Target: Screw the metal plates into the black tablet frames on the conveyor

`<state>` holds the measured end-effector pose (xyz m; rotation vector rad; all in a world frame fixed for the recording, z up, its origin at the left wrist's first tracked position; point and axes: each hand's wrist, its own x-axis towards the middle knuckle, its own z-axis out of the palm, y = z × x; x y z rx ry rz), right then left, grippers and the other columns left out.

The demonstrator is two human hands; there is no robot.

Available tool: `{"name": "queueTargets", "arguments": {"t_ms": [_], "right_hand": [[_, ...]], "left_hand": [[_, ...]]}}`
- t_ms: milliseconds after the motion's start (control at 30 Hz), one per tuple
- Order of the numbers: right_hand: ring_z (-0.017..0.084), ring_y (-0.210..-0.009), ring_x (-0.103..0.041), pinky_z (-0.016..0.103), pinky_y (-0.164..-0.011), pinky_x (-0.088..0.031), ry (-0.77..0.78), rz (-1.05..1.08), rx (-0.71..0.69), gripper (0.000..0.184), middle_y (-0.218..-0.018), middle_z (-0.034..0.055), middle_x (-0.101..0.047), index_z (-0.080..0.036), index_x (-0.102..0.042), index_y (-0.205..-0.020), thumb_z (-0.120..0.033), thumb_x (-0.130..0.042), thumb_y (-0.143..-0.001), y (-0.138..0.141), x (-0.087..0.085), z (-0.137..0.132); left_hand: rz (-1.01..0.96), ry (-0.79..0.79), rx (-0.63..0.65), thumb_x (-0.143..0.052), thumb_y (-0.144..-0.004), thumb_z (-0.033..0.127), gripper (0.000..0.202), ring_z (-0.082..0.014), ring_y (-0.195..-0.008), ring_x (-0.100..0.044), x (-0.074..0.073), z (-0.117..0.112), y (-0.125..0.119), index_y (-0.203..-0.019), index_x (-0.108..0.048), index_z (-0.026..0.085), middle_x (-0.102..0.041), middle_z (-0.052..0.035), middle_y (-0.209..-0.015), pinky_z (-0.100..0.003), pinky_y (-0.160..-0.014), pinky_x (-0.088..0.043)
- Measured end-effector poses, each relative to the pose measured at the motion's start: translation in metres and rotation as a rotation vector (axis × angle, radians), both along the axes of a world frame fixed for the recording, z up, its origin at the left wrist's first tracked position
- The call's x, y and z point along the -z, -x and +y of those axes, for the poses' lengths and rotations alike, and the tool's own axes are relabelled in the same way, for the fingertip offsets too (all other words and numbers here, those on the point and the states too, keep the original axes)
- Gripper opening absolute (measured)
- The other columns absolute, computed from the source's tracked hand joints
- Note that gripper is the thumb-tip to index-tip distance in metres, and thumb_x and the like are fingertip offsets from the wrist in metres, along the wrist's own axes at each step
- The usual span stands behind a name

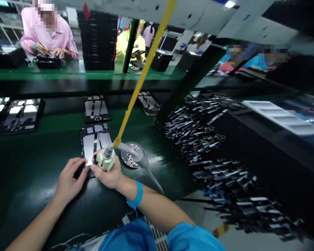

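**Head view: screwdriver stands at the panel's near edge**

Your right hand [109, 175] has its fingers closed around the pale electric screwdriver [105, 160], held upright with its tip hidden. The black panel [95, 139] lies just beyond on the green surface [28, 160], its long axis running away from you. Your left hand [68, 179] lies open, fingers pressing the near corner. A screw dish [133, 155] sits just right.

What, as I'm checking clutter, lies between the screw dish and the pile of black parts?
Head view: the grey cable of the screwdriver, then bare green belt.
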<state>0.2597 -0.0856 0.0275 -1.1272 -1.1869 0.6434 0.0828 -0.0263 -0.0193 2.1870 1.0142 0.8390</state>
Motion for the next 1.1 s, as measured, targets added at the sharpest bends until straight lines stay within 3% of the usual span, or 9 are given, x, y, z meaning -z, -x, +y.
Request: {"name": "queueTargets", "arguments": {"t_ms": [100, 233, 400, 533, 633, 767, 867, 967, 1100], "right_hand": [[0.016, -0.068, -0.064, 0.031, -0.065, -0.06, -0.034, 0.077, 0.038, 0.022, -0.084, 0.0024, -0.069, -0.021, -0.062, -0.09, -0.033, -0.075, -0.077, -0.012, -0.009, 0.003], [0.011, -0.057, -0.06, 0.025, -0.053, -0.054, -0.114, 0.2, 0.112, 0.027, -0.089, 0.0023, -0.07, -0.02, -0.064, -0.1, -0.033, -0.075, -0.079, -0.044, -0.024, -0.003], [0.012, -0.048, -0.058, 0.026, -0.048, -0.051, -0.134, 0.189, 0.315, 0.021, -0.071, -0.0026, -0.065, -0.019, -0.063, -0.096, -0.031, -0.074, -0.083, -0.092, -0.028, -0.009], [0.014, -0.049, -0.06, 0.03, -0.052, -0.051, -0.151, 0.147, 0.463, 0.018, -0.07, -0.0014, -0.066, -0.019, -0.066, -0.096, -0.029, -0.074, -0.083, -0.111, -0.022, -0.011], [0.015, -0.051, -0.06, 0.033, -0.054, -0.052, -0.149, 0.14, 0.52, 0.02, -0.074, 0.0009, -0.067, -0.019, -0.067, -0.095, -0.03, -0.076, -0.081, -0.113, -0.018, -0.014], [0.018, -0.054, -0.063, 0.036, -0.056, -0.055, -0.062, 0.06, 0.503, 0.024, -0.071, 0.0018, -0.067, -0.02, -0.069, -0.096, -0.035, -0.078, -0.08, -0.113, -0.016, -0.018], [0.018, -0.055, -0.064, 0.036, -0.059, -0.056, -0.032, 0.011, 0.481, 0.026, -0.073, 0.0027, -0.068, -0.018, -0.069, -0.097, -0.035, -0.079, -0.08, -0.115, -0.013, -0.018], [0.018, -0.058, -0.065, 0.036, -0.063, -0.057, -0.019, -0.017, 0.486, 0.027, -0.076, 0.0034, -0.069, -0.018, -0.069, -0.098, -0.037, -0.079, -0.081, -0.119, -0.01, -0.017], [0.018, -0.062, -0.066, 0.034, -0.067, -0.057, 0.035, -0.028, 0.507, 0.029, -0.076, 0.0028, -0.07, -0.018, -0.07, -0.098, -0.04, -0.079, -0.081, -0.124, -0.007, -0.019]], "left_hand": [[0.216, 0.207, -0.236, -0.066, -0.086, 0.056, 0.036, -0.0283, -0.078, -0.066, -0.008, 0.021, -0.008, -0.098, -0.072, 0.022, -0.07, -0.0079, -0.087, -0.036, -0.069, -0.049], [0.238, 0.411, -0.314, -0.071, -0.08, 0.046, 0.027, -0.03, -0.073, -0.065, -0.014, 0.033, -0.024, -0.068, -0.061, 0.024, -0.06, -0.0045, -0.062, -0.035, -0.071, -0.043], [-0.069, 0.443, -0.454, -0.065, -0.082, 0.059, 0.039, -0.0248, -0.074, -0.068, -0.008, 0.02, -0.013, -0.09, -0.065, 0.021, -0.068, -0.0044, -0.073, -0.033, -0.07, -0.049], [-0.305, 0.503, -0.582, -0.065, -0.076, 0.077, 0.073, -0.0229, -0.076, -0.071, -0.006, -0.001, 0.03, -0.115, -0.065, 0.016, -0.074, -0.0069, -0.086, -0.033, -0.069, -0.055], [-0.45, 0.533, -0.685, -0.078, -0.07, 0.071, 0.074, -0.0229, -0.083, -0.072, -0.008, 0.004, 0.068, -0.117, -0.07, 0.014, -0.076, -0.0086, -0.095, -0.033, -0.074, -0.057], [-0.53, 0.483, -0.797, -0.081, -0.079, 0.052, 0.052, -0.02, -0.093, -0.07, -0.011, 0.068, 0.09, -0.113, -0.073, 0.013, -0.075, -0.0083, -0.105, -0.031, -0.086, -0.056], [-0.538, 0.471, -0.844, -0.073, -0.094, 0.039, 0.033, -0.0191, -0.098, -0.07, -0.011, 0.144, 0.077, -0.114, -0.07, 0.013, -0.073, -0.0072, -0.111, -0.035, -0.09, -0.057], [-0.536, 0.503, -0.875, -0.067, -0.099, 0.037, 0.03, -0.0212, -0.101, -0.069, -0.014, 0.209, 0.054, -0.119, -0.066, 0.014, -0.069, -0.0085, -0.117, -0.041, -0.087, -0.061], [-0.585, 0.452, -0.981, -0.067, -0.1, 0.037, 0.035, -0.0235, -0.109, -0.067, -0.023, 0.255, 0.057, -0.128, -0.063, 0.016, -0.065, -0.0104, -0.128, -0.044, -0.092, -0.06]]}}
